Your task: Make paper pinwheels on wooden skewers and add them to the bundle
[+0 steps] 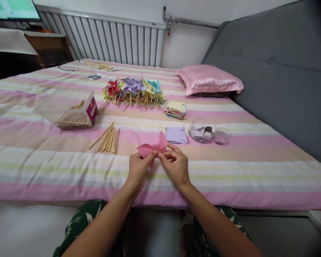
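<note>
Both my hands hold a pink folded paper pinwheel (153, 147) just above the near edge of the striped bed (42, 157). My left hand (138, 168) pinches its left side with fingers closed. On the right side, my right hand (176, 165) pinches the centre. A small bundle of wooden sticks (107, 138) lies to the left. A purple paper square (176, 135) rests just beyond the hands.
A row of finished coloured pinwheels (133, 91) lies further back. Beside it sits a stack of coloured paper squares (176, 109). A clear box of sticks (69, 110) stands left, clear round containers (202, 131) right, a pink pillow (210, 79) far right.
</note>
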Demonstrator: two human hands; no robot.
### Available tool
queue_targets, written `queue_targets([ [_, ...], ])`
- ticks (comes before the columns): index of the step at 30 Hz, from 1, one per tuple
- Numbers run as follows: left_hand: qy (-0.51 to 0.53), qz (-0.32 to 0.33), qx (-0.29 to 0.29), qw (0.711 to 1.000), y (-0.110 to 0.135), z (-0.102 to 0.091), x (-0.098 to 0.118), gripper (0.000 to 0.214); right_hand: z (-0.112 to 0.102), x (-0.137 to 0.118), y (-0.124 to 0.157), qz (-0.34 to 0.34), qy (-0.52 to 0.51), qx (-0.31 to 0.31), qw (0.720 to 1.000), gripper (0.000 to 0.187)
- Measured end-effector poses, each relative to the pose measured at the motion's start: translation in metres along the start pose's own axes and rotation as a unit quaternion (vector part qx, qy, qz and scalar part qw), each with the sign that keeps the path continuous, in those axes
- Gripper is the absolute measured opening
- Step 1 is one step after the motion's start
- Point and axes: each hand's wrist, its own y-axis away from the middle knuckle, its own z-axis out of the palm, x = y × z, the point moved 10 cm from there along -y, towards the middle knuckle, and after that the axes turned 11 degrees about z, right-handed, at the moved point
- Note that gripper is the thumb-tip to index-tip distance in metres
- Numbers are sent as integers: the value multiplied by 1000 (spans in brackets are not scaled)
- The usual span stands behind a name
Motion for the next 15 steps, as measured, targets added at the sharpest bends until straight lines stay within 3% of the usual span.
queue_targets([
  [10,-13,-2,-3,1000,0,-1,-1,18,5,9,-5,15,-14,-47,999,18],
  [15,-13,-27,29,999,1,-6,-6,22,7,9,-4,18,-8,-48,999,24],
])
